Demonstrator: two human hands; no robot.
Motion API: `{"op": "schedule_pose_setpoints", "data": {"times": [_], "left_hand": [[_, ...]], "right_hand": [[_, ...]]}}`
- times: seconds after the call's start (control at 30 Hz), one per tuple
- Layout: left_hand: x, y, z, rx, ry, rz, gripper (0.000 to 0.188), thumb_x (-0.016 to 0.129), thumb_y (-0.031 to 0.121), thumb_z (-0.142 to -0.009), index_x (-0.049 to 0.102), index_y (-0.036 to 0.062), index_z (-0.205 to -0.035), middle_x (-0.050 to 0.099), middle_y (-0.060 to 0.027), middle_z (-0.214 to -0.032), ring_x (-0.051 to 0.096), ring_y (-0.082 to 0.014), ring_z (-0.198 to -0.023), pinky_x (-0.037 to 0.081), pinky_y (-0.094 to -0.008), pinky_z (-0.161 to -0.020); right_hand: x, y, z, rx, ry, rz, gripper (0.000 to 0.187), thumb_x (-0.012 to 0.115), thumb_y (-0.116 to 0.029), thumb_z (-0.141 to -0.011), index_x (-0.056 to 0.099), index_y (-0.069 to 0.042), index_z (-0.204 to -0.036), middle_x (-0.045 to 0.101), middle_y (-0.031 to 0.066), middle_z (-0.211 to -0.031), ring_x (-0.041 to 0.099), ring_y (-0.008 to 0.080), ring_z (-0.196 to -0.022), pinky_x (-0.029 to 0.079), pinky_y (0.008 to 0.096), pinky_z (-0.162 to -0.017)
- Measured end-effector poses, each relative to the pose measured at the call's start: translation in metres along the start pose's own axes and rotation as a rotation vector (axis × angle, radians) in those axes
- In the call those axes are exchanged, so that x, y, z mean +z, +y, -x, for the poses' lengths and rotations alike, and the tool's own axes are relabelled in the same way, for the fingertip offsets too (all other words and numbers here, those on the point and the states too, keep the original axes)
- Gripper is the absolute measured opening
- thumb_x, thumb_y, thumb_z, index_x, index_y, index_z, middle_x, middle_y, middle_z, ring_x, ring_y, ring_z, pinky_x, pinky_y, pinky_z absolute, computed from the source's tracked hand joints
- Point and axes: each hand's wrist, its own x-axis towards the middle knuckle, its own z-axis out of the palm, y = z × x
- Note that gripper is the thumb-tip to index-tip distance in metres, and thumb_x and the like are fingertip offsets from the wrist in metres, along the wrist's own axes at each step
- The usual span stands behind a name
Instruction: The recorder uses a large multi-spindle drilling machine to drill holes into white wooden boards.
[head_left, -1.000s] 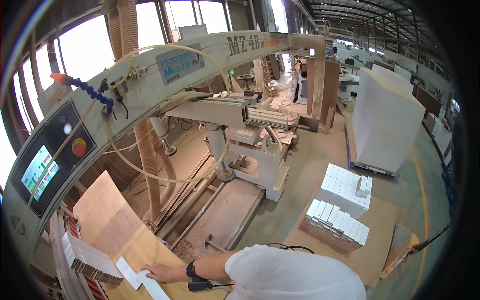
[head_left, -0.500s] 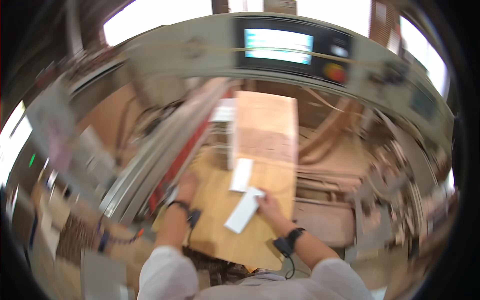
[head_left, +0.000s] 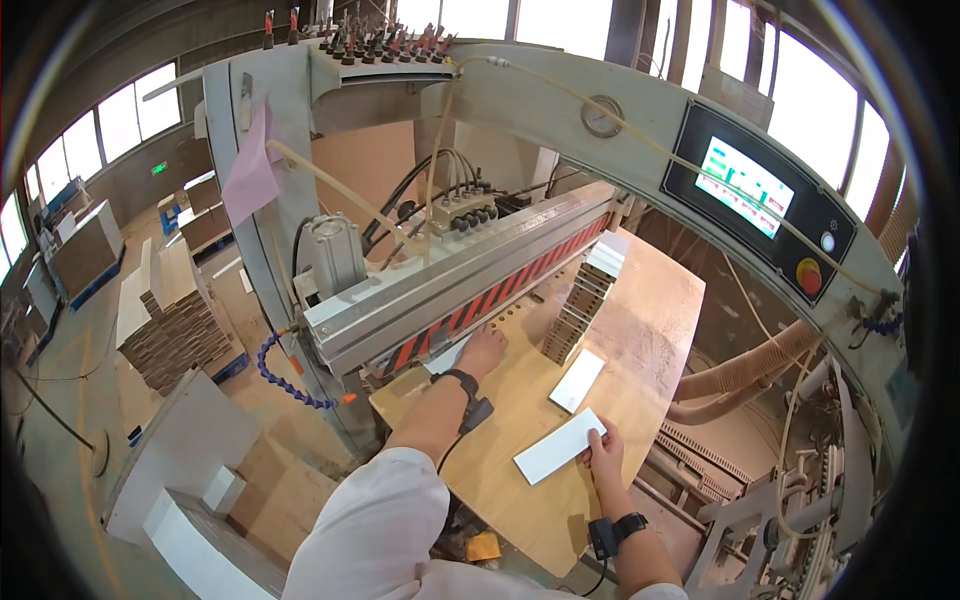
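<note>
My right hand (head_left: 604,452) pinches the right end of a white rectangular board (head_left: 560,446), tilted over the wooden tabletop (head_left: 490,490). A second white board (head_left: 577,380) lies flat just beyond it. Under the machine's striped beam, my left hand (head_left: 484,351) is at the right end of another white board (head_left: 447,357). Its fingers are partly hidden but appear closed on that end, and the beam covers part of the board. Beyond the flat board stands a stack of narrow boards (head_left: 580,308) with a white top.
The metal beam (head_left: 460,280) with red and black stripes crosses above my left hand. A control panel (head_left: 757,200) with a lit screen and red knob is at the upper right. An orange-tipped blue hose (head_left: 290,390) hangs left. Stacked boards (head_left: 170,320) stand on the floor.
The view has turned left and sharpened, so the beam and control panel now sit farther right. My right hand still holds its board; my left hand remains beside the beam.
</note>
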Motion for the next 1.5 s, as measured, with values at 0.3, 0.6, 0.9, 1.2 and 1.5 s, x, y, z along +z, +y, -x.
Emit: {"op": "schedule_pose_setpoints", "data": {"times": [0.3, 0.6, 0.9, 1.2, 1.5], "left_hand": [[-0.046, 0.018, 0.049, 0.022, 0.170, 0.386, 0.051, 0.057, 0.030, -0.075, 0.042, 0.0062, -0.118, 0.044, -0.0105, -0.117, 0.038, -0.0277, -0.111, 0.030, -0.0446, -0.093], [-0.092, 0.051, 0.175, 0.169, 0.040, 0.764, 0.066, 0.068, 0.036, -0.064, 0.044, 0.0043, -0.117, 0.048, -0.0139, -0.107, 0.046, -0.0294, -0.100, 0.038, -0.0376, -0.084], [-0.108, 0.017, 0.411, -0.659, 0.288, 0.667, 0.065, 0.075, 0.019, -0.055, 0.048, 0.0042, -0.113, 0.051, -0.0157, -0.105, 0.051, -0.0324, -0.092, 0.043, -0.0365, -0.077], [0.006, -0.048, 0.558, -1.165, 0.073, 0.519, 0.060, 0.068, 0.016, -0.063, 0.043, 0.0054, -0.117, 0.047, -0.0178, -0.106, 0.047, -0.0353, -0.095, 0.040, -0.0402, -0.081], [0.081, -0.165, 0.653, -1.533, 0.371, 0.648, 0.031, 0.045, 0.005, -0.077, 0.047, -0.0033, -0.108, 0.048, -0.0224, -0.107, 0.043, -0.0360, -0.100, 0.034, -0.0413, -0.089]], "right_hand": [[-0.013, 0.001, -0.020, 0.114, 0.047, -0.422, 0.028, 0.049, -0.011, -0.086, 0.047, -0.001, -0.112, 0.050, 0.0005, -0.065, 0.045, 0.0054, -0.044, 0.035, 0.0191, -0.035], [0.124, -0.029, -0.118, 0.113, -0.199, -0.227, 0.029, 0.046, -0.011, -0.085, 0.045, 0.000, -0.112, 0.053, 0.0060, -0.070, 0.053, 0.0118, -0.051, 0.048, 0.0250, -0.044], [0.228, 0.029, -0.210, 0.080, -0.325, 0.042, 0.030, 0.046, -0.004, -0.081, 0.045, 0.003, -0.110, 0.054, 0.0077, -0.069, 0.052, 0.0144, -0.046, 0.046, 0.0275, -0.038], [0.189, 0.060, -0.246, -0.058, -0.385, 0.123, 0.019, 0.057, -0.004, -0.079, 0.052, -0.003, -0.097, 0.051, 0.0014, -0.066, 0.043, 0.0072, -0.044, 0.035, 0.0201, -0.033], [0.215, 0.056, -0.232, -0.021, 0.004, 0.098, 0.051, 0.062, -0.021, -0.077, 0.038, -0.010, -0.121, 0.049, 0.0084, -0.103, 0.053, 0.0223, -0.076, 0.047, 0.0331, -0.060]]}}
